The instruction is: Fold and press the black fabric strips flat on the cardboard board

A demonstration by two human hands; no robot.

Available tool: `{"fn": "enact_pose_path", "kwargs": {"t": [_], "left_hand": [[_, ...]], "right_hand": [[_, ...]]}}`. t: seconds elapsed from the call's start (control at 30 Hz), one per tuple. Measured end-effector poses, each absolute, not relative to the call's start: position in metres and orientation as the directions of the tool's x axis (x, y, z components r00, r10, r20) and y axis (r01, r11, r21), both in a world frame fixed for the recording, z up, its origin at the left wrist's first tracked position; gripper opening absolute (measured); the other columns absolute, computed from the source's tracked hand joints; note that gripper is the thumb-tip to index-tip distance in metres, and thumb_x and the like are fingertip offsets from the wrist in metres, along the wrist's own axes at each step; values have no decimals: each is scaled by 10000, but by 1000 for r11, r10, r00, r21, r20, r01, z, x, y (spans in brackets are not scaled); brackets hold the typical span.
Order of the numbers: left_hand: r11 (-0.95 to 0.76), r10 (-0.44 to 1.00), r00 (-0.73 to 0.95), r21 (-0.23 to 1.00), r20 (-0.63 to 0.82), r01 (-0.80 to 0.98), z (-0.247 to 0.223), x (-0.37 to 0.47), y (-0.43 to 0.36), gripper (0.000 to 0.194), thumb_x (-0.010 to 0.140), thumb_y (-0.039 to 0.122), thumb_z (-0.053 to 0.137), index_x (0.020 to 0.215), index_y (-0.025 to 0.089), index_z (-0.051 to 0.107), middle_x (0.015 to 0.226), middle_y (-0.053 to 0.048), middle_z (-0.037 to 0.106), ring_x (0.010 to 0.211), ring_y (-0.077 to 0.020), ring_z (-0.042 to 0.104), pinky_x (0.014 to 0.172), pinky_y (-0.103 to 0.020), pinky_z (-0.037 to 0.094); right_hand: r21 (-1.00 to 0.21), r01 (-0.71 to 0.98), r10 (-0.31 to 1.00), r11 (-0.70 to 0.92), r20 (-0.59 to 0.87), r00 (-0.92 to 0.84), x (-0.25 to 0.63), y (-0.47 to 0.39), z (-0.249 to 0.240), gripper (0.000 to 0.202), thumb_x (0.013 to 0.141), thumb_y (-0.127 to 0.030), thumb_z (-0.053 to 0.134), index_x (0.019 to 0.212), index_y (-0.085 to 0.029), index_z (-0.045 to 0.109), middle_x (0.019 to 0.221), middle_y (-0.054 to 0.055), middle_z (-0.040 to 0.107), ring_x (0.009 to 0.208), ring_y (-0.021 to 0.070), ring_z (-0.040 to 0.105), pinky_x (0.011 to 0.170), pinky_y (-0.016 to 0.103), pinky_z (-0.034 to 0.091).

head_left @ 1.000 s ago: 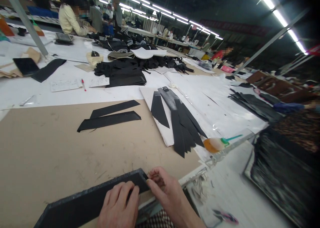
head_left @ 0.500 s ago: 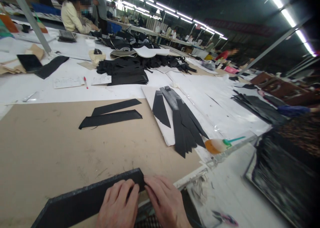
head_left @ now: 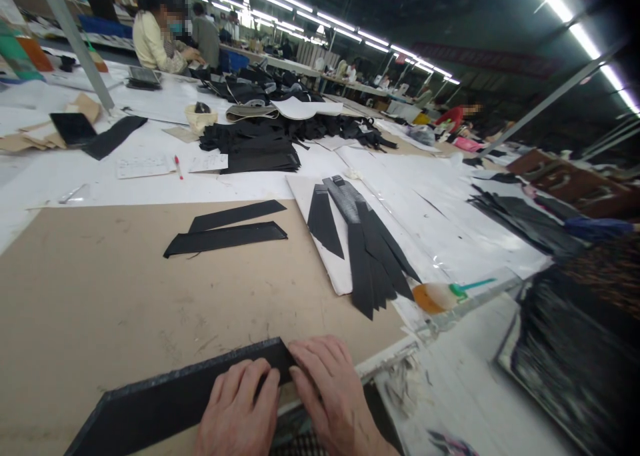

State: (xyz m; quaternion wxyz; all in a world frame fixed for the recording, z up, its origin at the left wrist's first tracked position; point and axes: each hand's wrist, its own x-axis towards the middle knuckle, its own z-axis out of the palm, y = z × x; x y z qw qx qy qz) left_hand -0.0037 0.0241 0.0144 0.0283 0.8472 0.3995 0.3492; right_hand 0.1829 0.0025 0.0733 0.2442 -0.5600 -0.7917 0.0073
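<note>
- A long black strip (head_left: 175,399) lay flat at the near edge of the tan surface (head_left: 125,296), its right end under both hands; it looked like the piece being worked on.
- Two similar black strips (head_left: 225,229) lay side by side farther up the surface, and a fan of pointed black pieces (head_left: 367,243) rested on a white board (head_left: 320,243) to the right. Judging from this, a few pieces seemed already handled, while the dark stack (head_left: 255,146) beyond suggested much was left.
- The left hand (head_left: 237,409) lay palm down, fingers spread flat and pressing on the strip, gripping nothing.
- The right hand (head_left: 327,393) also lay palm down, fingers extended, their tips touching the strip's right end just beside the left hand; whether it pinched the edge could not be told.
- An orange and white brush (head_left: 440,296) with a green handle lay near the surface's right edge, apart from both hands.
</note>
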Motion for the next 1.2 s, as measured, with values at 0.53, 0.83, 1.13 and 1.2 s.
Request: {"fn": "enact_pose_path", "kwargs": {"t": [0.53, 0.83, 1.13, 1.2], "left_hand": [[-688, 687, 453, 308, 568, 657, 17, -3, 25, 266, 989, 165, 427, 1057, 195, 682, 1046, -59, 675, 969, -252, 568, 842, -380, 378], [-712, 678, 535, 271, 504, 648, 30, -9, 25, 257, 990, 191, 455, 1122, 201, 675, 1093, -55, 674, 994, -242, 567, 862, -367, 389], [-715, 676, 540, 269, 502, 645, 29, -10, 24, 251, 977, 187, 472, 1128, 185, 672, 1094, -73, 661, 997, -250, 562, 860, -372, 391], [-702, 688, 515, 291, 512, 650, 29, -10, 23, 254, 981, 181, 456, 1106, 183, 678, 1080, -75, 662, 988, -254, 563, 856, -379, 391]], "right_hand": [[-2, 921, 875, 389, 315, -368, 183, 7, 66, 346, 1045, -369, 479, 1320, -199, 603, 1370, 66, 622, 1179, 283, 547, 1078, 512, 357], [-222, 915, 923, 336, 273, -273, 187, -5, 61, 407, 1006, -307, 545, 1387, -165, 533, 1366, 123, 594, 1211, 298, 534, 1037, 522, 469], [-272, 897, 902, 348, 359, -241, 196, -24, 48, 317, 1000, -206, 534, 1310, -199, 595, 1294, 85, 647, 1194, 254, 559, 1094, 490, 427], [-177, 911, 867, 372, 416, -273, 194, -23, 50, 300, 1016, -221, 521, 1299, -185, 613, 1263, 60, 680, 1156, 231, 578, 1134, 461, 374]]}}
